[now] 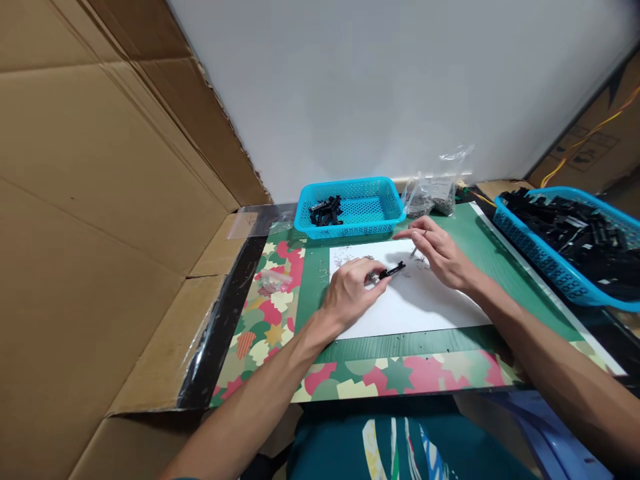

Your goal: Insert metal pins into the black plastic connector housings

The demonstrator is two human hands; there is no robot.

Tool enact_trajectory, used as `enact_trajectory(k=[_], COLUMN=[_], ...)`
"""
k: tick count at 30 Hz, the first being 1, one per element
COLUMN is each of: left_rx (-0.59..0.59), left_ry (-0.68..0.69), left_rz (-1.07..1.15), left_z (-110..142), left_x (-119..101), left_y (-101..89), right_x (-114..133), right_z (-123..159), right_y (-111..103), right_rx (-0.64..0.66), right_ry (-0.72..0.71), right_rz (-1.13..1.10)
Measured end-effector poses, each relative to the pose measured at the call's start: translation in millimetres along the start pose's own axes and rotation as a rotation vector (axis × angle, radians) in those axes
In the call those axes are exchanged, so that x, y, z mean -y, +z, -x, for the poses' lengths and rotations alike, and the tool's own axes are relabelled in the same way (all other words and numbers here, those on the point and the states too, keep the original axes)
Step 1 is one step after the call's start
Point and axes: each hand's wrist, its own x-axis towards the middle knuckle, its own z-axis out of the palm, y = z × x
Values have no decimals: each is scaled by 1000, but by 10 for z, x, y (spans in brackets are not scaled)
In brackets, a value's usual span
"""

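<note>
Our left hand (353, 288) bends over the white sheet (417, 300), thumb and fingertips pinching a slim black part (393, 271) that slants above it, while our right hand (440, 252) grips a thin tool (413, 253) — index finger extended — though the tool's upper end is hidden in our fingers.

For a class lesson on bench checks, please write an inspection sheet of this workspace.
Surface: white paper sheet on a green patterned mat; tiny dark specks near the front.
Job's things: slim black part; small metallic pieces; two blue perforated plastic baskets holding black parts.
Clutter: small clear plastic bag, left.
Hands: left hand holds the slim part; right hand pinches a thin item.
Cables: yellow cord, right.
Surroundings: brown cardboard, left.
</note>
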Motion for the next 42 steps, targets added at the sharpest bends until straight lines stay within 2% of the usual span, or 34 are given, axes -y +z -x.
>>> enact_trajectory(k=[3, 6, 9, 11, 20, 33, 42], left_rx=[39, 62, 84, 93, 93, 61, 30], left_ry=[19, 27, 44, 38, 86, 121, 96], left_rz=[-57, -110, -132, -122, -111, -190, -77], left_z=[22, 23, 13, 8, 16, 5, 14], left_x=[-13, -20, -17, -12, 11, -5, 13], left_y=[44, 60, 57, 52, 58, 112, 127], right_x=[-10, 8, 48, 74, 144, 130, 153], right_z=[-6, -20, -28, -23, 3, 14, 4], right_y=[19, 66, 110, 125, 145, 207, 206], right_rx=[20, 93, 213, 287, 348, 331, 345], right_ry=[121, 227, 234, 227, 103, 53, 46], right_rz=[-7, -186, -386, -433, -139, -27, 16])
